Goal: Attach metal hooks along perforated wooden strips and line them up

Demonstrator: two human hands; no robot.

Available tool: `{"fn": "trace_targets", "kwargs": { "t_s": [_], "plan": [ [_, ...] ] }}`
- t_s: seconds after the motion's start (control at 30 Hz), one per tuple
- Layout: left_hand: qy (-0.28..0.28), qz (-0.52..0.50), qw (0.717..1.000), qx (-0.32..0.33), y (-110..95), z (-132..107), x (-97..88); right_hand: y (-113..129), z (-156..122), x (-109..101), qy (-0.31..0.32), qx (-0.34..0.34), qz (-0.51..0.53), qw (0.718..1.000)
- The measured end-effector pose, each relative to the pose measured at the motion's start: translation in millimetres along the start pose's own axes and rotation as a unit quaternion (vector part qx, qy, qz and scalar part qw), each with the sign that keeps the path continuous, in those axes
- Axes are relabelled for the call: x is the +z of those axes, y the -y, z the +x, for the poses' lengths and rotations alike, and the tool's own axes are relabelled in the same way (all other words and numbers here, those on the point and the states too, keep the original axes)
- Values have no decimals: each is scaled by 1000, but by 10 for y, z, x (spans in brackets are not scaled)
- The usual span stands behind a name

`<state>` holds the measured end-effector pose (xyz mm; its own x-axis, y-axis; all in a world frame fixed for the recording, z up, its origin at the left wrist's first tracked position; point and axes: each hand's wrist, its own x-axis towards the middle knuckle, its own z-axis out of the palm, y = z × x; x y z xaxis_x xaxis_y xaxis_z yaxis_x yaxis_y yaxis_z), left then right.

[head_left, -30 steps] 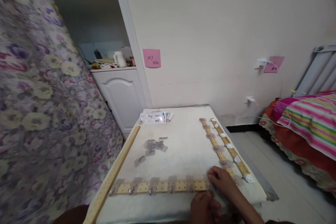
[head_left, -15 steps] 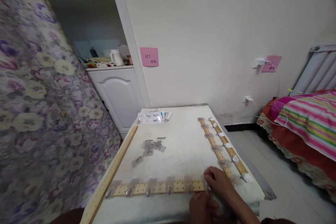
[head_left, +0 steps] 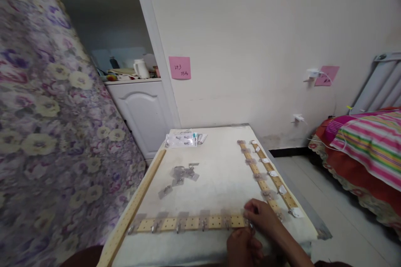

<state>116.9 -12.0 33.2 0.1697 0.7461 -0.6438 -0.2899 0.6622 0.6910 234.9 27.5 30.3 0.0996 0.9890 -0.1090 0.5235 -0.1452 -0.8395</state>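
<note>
Both hands meet at the right end of the perforated wooden strip (head_left: 214, 222) along the table's near side. My right hand (head_left: 261, 217) is closed in a pinch over a clear plastic tab with a metal clasp (head_left: 251, 225) at that end. Just below it, my left hand (head_left: 242, 247) has its fingers curled together against the strip's end; what they grip is hidden. More clear tabs with metal clasps (head_left: 203, 224) are spaced along this strip. A loose cluster of clear tabs (head_left: 181, 174) lies on the white-covered table (head_left: 216, 192).
Two strips on the right carry fittings: clear tabs on the inner strip (head_left: 256, 171), white tags on the outer strip (head_left: 275, 179). A bare perforated strip (head_left: 138, 200) runs down the left edge. Plastic packets (head_left: 183, 139) lie at the back. A bed (head_left: 369, 146) stands to the right.
The view has shifted slightly, so the scene sits a little further right. Both hands stay at the strip's right end with almost the same pose.
</note>
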Motion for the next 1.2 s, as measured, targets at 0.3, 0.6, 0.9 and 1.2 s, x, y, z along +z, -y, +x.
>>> {"fn": "trace_targets", "kwargs": {
  "t_s": [0.3, 0.6, 0.9, 1.2],
  "plan": [
    [17, 12, 1000, 12, -7, -4, -11, -5, 0, 25, -10, 2, 21, 1000],
    [25, 28, 999, 2, -26, -34, -16, 28, -30, 60, 26, 58, 90, 994],
    [18, 32, 999, 2, -20, -31, -39, 58, -70, 23, -20, -7, -23, 999],
    [35, 24, 999, -2, -19, -49, -96, 265, -163, -385, -177, -72, -20, 981]
  ]
}}
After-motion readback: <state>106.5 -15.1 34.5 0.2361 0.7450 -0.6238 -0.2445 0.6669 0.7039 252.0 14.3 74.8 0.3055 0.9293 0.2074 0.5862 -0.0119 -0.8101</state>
